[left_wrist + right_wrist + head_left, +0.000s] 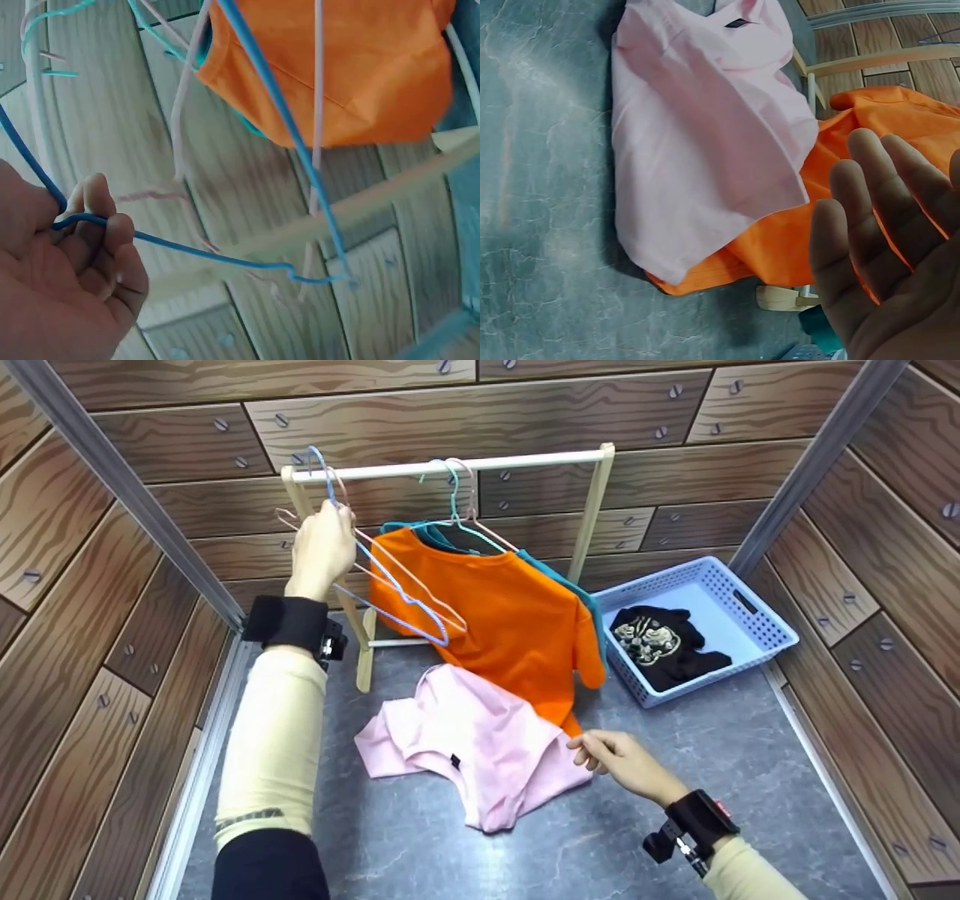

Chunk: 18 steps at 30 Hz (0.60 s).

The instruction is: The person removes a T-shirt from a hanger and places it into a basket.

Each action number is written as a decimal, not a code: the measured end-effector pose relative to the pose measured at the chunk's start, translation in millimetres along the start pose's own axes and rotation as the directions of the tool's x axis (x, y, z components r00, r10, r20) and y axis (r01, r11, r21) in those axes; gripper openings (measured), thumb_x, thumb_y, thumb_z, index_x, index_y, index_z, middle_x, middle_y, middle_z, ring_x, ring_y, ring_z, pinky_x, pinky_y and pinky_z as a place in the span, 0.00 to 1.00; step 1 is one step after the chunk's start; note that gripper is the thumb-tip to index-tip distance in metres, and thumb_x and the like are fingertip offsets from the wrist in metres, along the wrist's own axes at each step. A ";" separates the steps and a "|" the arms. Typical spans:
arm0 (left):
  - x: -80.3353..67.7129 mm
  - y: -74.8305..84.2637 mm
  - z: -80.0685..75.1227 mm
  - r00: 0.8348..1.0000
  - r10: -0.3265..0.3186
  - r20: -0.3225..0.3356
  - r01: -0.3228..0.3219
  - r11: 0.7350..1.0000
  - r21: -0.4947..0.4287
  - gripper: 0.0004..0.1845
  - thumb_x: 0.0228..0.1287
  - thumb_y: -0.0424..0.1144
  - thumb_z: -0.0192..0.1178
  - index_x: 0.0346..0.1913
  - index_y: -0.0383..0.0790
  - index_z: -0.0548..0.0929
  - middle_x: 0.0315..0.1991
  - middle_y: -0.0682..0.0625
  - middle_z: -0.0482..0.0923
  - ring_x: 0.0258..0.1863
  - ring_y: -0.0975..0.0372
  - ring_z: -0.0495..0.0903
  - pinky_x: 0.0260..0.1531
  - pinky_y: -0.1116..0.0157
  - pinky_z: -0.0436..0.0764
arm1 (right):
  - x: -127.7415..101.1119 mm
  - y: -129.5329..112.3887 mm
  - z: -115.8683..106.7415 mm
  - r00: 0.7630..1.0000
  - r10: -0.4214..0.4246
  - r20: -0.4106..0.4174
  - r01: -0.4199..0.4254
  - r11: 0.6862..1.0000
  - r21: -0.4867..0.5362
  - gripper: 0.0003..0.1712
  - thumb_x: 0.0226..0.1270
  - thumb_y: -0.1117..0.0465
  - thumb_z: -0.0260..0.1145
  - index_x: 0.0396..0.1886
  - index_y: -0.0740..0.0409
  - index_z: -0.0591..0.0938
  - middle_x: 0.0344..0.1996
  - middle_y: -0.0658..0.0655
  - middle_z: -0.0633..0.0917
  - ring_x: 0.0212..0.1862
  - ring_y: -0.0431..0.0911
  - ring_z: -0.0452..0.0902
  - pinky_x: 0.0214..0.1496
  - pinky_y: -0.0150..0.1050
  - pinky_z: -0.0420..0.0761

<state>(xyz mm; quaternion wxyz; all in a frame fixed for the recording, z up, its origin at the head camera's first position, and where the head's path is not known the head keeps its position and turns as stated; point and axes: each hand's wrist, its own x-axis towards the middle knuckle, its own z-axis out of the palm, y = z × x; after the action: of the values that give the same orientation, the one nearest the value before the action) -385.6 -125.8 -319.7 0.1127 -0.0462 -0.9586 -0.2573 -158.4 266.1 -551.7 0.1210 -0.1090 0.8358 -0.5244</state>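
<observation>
Holding the blue wire hanger (390,585) near its hook, my left hand (324,547) is up at the left end of the wooden clothes rack (450,465); the fingers (112,240) curl around the wire, as the left wrist view shows. A pink wire hanger (409,577) hangs just beside it on the same rail. My right hand (619,761) is low in front of the rack, with relaxed, nearly straight fingers (855,225) gripping nothing, just beside the edge of the pink T-shirt (472,746). This shirt lies crumpled on the grey floor (750,750) in front of the rack, touching the hem of the orange T-shirt (502,615) that hangs from the rail. Right of the rack stands a blue basket (757,619) with a black garment (664,641) inside.
</observation>
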 end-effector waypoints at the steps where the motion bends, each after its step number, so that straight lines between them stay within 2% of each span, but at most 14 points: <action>1: -0.7 2.3 -1.8 1.000 0.013 0.008 -0.013 1.000 -0.007 0.23 0.78 0.44 0.29 0.50 0.33 0.74 0.49 0.33 0.81 0.56 0.39 0.76 0.55 0.45 0.71 | -1.0 -1.4 0.3 1.000 0.004 0.000 -0.004 1.000 -0.005 0.20 0.80 0.58 0.45 0.49 0.62 0.82 0.36 0.65 0.85 0.34 0.48 0.81 0.36 0.40 0.82; 6: -2.3 11.3 -11.7 0.993 0.066 0.093 -0.056 0.993 -0.105 0.24 0.78 0.42 0.30 0.54 0.33 0.76 0.52 0.36 0.79 0.59 0.43 0.75 0.60 0.49 0.69 | -7.2 -19.6 0.5 0.999 0.030 0.020 -0.030 0.999 -0.013 0.19 0.80 0.60 0.46 0.49 0.66 0.82 0.37 0.68 0.85 0.35 0.53 0.81 0.37 0.41 0.82; 9: -1.0 13.5 -15.1 0.988 0.077 0.132 -0.057 0.987 -0.150 0.24 0.78 0.42 0.30 0.54 0.33 0.76 0.49 0.37 0.79 0.56 0.46 0.76 0.60 0.51 0.68 | -10.4 -29.1 0.5 0.999 0.042 0.027 -0.042 0.999 -0.019 0.19 0.79 0.60 0.47 0.49 0.67 0.81 0.38 0.69 0.85 0.35 0.50 0.81 0.39 0.41 0.83; 14: 7.9 7.3 -12.7 0.992 0.055 0.110 -0.038 0.988 -0.146 0.22 0.78 0.41 0.30 0.55 0.34 0.75 0.45 0.38 0.82 0.53 0.48 0.78 0.58 0.52 0.70 | -11.7 -29.3 3.1 0.999 0.041 0.021 -0.040 0.999 -0.029 0.19 0.79 0.60 0.48 0.48 0.65 0.82 0.37 0.67 0.86 0.32 0.37 0.79 0.37 0.38 0.82; 18: 16.4 -4.6 -4.3 0.996 -0.015 0.084 0.026 0.991 -0.130 0.22 0.78 0.41 0.30 0.54 0.34 0.74 0.46 0.39 0.82 0.55 0.46 0.77 0.58 0.51 0.71 | -9.8 -23.9 7.2 0.999 0.032 0.017 -0.032 0.999 -0.030 0.18 0.79 0.60 0.48 0.47 0.63 0.83 0.36 0.67 0.86 0.30 0.33 0.77 0.36 0.40 0.82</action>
<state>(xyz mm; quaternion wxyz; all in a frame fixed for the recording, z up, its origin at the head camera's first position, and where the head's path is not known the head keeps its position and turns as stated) -401.4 -131.5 -314.4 0.0672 -0.0543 -0.9440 -0.3186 -145.5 252.9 -532.3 0.1352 -0.1020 0.8440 -0.5089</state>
